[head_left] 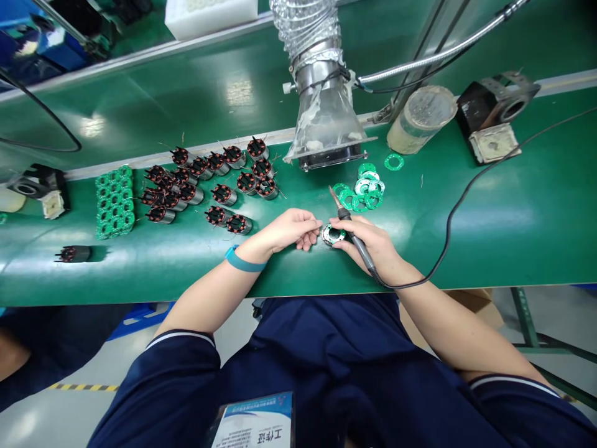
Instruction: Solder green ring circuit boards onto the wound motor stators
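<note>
My right hand (373, 242) has a soldering iron (357, 239) tucked in it, tip pointing up and away. Its thumb and forefinger also steady a motor stator topped with a ring-shaped circuit board (333, 235) on the bench. Just left of that stator, my left hand (298, 230) is closed in a pinch; whatever its fingertips hold, perhaps a fine wire, is too small to make out. Beyond the iron's tip lies a loose pile of green and white ring boards (368, 190). Several wound stators (189, 193) with wire ends stand left of my left hand.
A clear fume extraction hood (326, 124) hangs over the bench's back. Behind the boards are a crusted round container (422, 118) and a soldering iron stand (497, 115). Stacked green board panels (115, 202) lie left. The iron's cable (450, 218) loops right. Another person's arm (13, 354) shows lower left.
</note>
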The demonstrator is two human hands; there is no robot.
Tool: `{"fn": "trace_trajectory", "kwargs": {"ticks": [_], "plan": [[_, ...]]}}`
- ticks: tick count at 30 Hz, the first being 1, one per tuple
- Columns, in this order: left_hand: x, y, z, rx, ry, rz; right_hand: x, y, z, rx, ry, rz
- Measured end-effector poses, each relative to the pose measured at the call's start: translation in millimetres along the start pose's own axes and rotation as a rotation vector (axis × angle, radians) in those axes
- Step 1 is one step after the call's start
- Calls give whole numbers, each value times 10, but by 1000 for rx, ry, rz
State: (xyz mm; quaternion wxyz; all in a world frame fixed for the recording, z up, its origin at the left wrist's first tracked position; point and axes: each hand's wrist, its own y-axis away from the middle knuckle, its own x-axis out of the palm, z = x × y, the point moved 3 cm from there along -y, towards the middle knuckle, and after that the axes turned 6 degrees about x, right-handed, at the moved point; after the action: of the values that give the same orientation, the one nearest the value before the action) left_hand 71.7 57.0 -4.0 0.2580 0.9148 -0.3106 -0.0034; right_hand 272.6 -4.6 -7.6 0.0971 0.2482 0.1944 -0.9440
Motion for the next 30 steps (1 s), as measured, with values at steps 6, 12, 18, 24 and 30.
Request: {"fn": "trace_trajectory", "kwargs": {"ticks": [6, 12, 18, 24, 30], "plan": [[-2, -26, -31, -263, 235, 79, -7, -31, -19, -27, -38, 6], [18, -30, -110, -262, 254, 99, 28, -24, -64, 14, -113, -15], [42, 13, -179, -114, -19, 63, 60, -14, -70, 16, -112, -47], [138, 154, -77, 675, -787, -231, 103, 3, -38, 49, -103, -130], [182, 245, 129, 890, -823, -283, 156, 62, -41, 56, -106, -181]]}}
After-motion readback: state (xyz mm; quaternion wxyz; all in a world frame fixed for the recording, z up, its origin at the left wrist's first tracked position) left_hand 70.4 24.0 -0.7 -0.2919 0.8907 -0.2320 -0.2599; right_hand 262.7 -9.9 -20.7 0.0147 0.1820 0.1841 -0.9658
